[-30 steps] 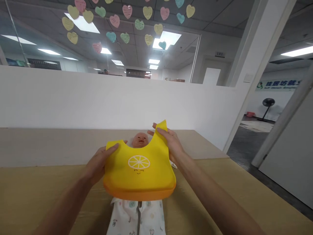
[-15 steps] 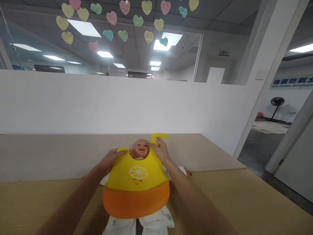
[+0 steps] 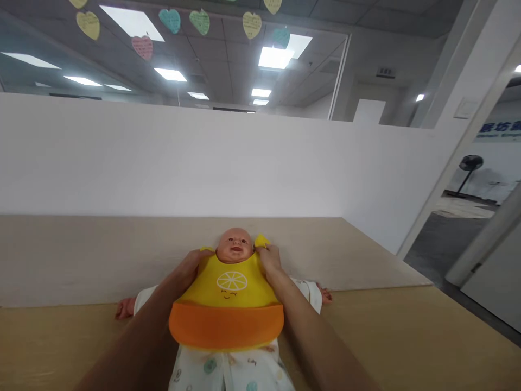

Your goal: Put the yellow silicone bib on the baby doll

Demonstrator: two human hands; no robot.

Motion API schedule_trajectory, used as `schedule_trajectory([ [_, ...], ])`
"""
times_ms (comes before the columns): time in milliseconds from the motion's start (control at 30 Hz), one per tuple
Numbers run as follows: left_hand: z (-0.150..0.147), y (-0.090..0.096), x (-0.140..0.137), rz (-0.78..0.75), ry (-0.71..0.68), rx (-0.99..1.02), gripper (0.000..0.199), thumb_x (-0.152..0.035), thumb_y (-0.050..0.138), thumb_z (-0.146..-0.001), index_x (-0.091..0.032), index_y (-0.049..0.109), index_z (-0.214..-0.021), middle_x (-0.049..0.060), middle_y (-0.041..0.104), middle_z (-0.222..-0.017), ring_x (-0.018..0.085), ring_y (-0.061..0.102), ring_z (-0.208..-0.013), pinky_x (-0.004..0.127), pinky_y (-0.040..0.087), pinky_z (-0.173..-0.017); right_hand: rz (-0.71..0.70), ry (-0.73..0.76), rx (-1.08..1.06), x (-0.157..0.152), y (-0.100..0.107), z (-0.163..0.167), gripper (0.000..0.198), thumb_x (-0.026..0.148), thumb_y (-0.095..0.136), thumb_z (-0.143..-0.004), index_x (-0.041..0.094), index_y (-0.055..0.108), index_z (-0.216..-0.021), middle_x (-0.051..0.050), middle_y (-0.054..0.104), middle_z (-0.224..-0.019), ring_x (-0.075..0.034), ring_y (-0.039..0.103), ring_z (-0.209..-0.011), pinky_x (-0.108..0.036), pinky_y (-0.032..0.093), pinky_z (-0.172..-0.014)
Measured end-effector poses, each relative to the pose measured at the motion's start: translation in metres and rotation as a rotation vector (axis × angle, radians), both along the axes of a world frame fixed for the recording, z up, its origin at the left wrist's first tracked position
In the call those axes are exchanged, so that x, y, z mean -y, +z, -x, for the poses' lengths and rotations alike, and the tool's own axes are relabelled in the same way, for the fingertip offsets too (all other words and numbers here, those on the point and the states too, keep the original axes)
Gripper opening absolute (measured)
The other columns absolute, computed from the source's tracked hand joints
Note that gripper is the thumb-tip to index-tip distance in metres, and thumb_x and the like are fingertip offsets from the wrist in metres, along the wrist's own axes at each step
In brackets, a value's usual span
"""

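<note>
Lowered over the bald, white-clothed doll (image 3: 235, 239), the smooth yellow bib (image 3: 252, 294) is pinched by left hand (image 3: 191, 265) and right hand (image 3: 270, 259) fingers; its orange pocket (image 3: 226, 327), interior hidden, is pointed footward, along the body.

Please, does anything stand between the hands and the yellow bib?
Nothing visible does: the left hand and right hand hold the yellow bib by its upper ends, on either side of the doll's head.

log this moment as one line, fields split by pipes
doll: face up, arms spread | yellow-orange bib: over doll's chest | left hand: gripping one upper end | right hand: gripping the other
</note>
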State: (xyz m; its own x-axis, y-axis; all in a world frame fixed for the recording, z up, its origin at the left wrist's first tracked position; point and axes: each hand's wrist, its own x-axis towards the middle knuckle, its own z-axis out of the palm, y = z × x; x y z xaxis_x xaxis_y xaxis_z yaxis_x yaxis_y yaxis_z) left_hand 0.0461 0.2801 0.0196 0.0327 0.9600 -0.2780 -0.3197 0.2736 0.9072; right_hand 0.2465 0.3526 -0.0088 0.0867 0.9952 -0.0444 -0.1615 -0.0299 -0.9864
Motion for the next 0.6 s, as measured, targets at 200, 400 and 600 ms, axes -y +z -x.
schedule_trajectory([
  [200, -0.009, -0.001, -0.001, 0.074, -0.038, 0.168, 0.015, -0.025, 0.063, -0.068, -0.014, 0.065, -0.078, 0.008, 0.07, -0.065, 0.024, 0.067, -0.059, 0.034, 0.053, -0.058, 0.129, 0.008, -0.234, 0.011, 0.001, 0.004, 0.007, 0.024, 0.059, -0.063, 0.018, 0.057, -0.065, 0.0, 0.059, -0.053, -0.017, 0.055, -0.05, -0.028, 0.044, -0.051],
  [400, -0.005, -0.007, 0.003, 0.063, -0.049, 0.23, 0.035, -0.021, 0.059, -0.072, -0.011, 0.063, -0.105, 0.01, 0.073, -0.078, 0.028, 0.07, -0.072, 0.037, 0.055, -0.066, 0.207, 0.032, -0.397, 0.018, 0.005, 0.001, 0.004, 0.018, 0.064, -0.064, 0.015, 0.06, -0.066, -0.003, 0.062, -0.054, -0.018, 0.059, -0.052, -0.029, 0.049, -0.056],
  [600, -0.008, -0.002, 0.02, -0.097, 0.022, 0.291, 0.051, -0.011, 0.058, -0.07, -0.015, 0.056, -0.121, 0.008, 0.074, -0.093, 0.026, 0.07, -0.082, 0.035, 0.055, -0.075, 0.191, 0.125, -0.396, 0.028, 0.011, -0.001, 0.006, 0.014, 0.063, -0.063, 0.015, 0.058, -0.06, -0.004, 0.063, -0.056, -0.016, 0.059, -0.052, -0.027, 0.049, -0.055],
])
